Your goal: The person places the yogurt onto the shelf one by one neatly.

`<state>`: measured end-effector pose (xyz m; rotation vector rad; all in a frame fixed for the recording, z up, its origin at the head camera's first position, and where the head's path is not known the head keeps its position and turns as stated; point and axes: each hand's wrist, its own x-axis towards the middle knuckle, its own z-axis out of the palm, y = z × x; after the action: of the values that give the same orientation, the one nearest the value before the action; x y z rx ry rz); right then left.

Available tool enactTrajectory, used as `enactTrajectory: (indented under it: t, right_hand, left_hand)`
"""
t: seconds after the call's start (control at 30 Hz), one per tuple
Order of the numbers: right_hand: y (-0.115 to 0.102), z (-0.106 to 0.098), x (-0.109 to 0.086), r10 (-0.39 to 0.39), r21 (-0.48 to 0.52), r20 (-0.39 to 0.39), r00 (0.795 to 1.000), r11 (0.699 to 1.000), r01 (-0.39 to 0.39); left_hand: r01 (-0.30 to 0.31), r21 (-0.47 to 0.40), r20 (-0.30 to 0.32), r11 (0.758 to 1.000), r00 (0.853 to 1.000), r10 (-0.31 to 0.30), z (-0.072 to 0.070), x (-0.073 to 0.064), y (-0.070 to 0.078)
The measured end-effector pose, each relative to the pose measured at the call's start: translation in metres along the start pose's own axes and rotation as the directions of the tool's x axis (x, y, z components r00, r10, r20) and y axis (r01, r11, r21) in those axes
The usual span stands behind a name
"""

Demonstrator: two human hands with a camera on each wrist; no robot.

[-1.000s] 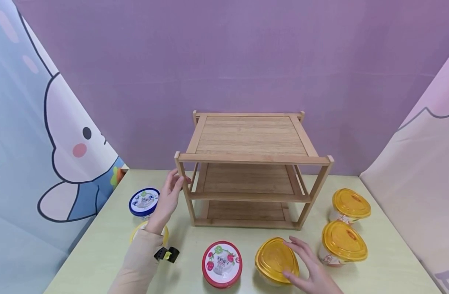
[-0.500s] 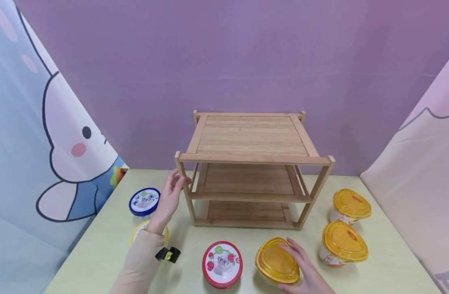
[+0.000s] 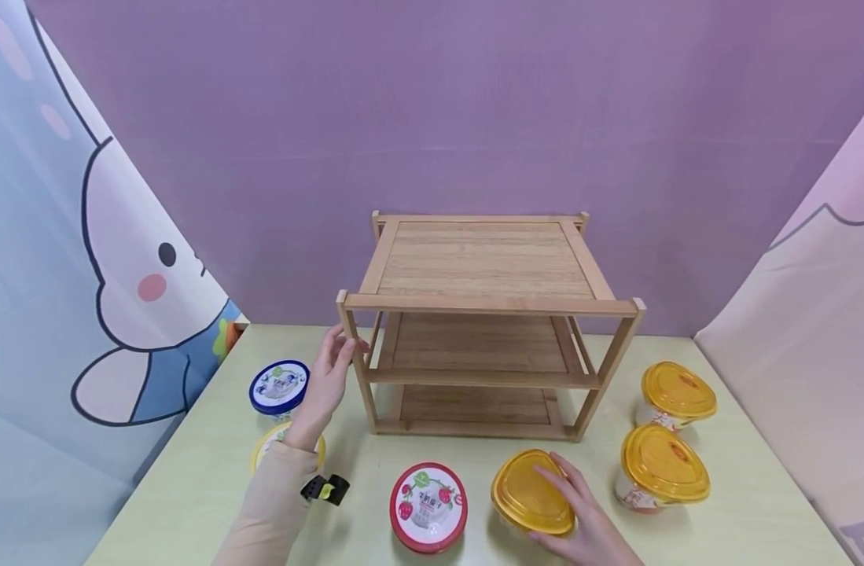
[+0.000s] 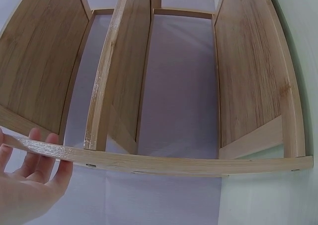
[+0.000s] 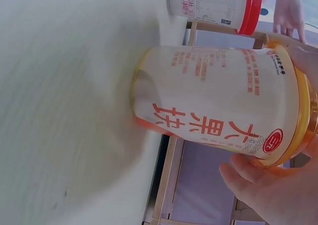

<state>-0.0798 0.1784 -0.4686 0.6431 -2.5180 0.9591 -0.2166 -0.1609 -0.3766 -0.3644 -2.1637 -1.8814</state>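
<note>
A three-tier wooden rack (image 3: 491,263) stands on the table near the back wall. My left hand (image 3: 325,384) curls its fingers and thumb round the rack's front left post (image 4: 154,164). A white cup (image 5: 208,96) with red lettering and a translucent orange-yellow lid (image 3: 529,491) is at the front, right of the middle. My right hand (image 3: 583,515) grips it at the lid, thumb on the near side and fingers on the far side. The right wrist view shows the cup's base close over the table, with its shadow beneath.
Left of the held cup stands a red-lidded cup (image 3: 428,508). Two more orange-lidded cups (image 3: 663,464) are at the right. A blue-lidded cup (image 3: 279,385) is on the left, and a yellow-lidded one (image 3: 262,448) lies partly hidden behind my left forearm. Printed cloth hangs at both sides.
My right hand has closed on the orange-lidded cup, whose lid now sits slightly higher and tilted in the head view. The left hand stays on the rack post.
</note>
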Motion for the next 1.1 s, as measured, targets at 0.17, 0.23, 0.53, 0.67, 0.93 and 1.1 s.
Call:
enactTrajectory:
  t: [0.17,0.23,0.53,0.67,0.93,1.1]
  right_hand:
    - [-0.002,0.001,0.005,0.060,-0.013,-0.006,0.998,0.998,-0.060]
    - [-0.004,0.002,0.006,0.090,-0.006,-0.008,0.996,0.996,-0.090]
    - [-0.003,0.007,0.012,0.205,0.051,-0.032,0.978,0.978,-0.203]
    - [-0.001,0.009,0.014,0.204,0.035,-0.054,0.978,0.979,-0.202]
    - [0.001,0.007,0.018,0.211,0.039,-0.034,0.977,0.977,-0.209]
    - [-0.002,-0.005,0.021,0.301,0.093,0.045,0.953,0.948,-0.304]
  left_hand:
    - [-0.002,-0.007,-0.001,1.000,1.000,0.002,0.000,0.000,0.000]
    - [0.000,-0.010,-0.003,1.000,1.000,0.000,0.000,0.000,0.000]
    - [0.014,0.000,-0.005,1.000,1.000,-0.014,0.001,0.000,0.000]
    - [0.009,-0.003,-0.007,1.000,1.000,-0.009,0.001,0.000,-0.001]
    - [0.015,-0.002,-0.005,1.000,1.000,-0.015,0.000,0.000,-0.002]
    - [0.017,-0.008,-0.005,1.000,1.000,-0.017,0.000,0.000,-0.001]
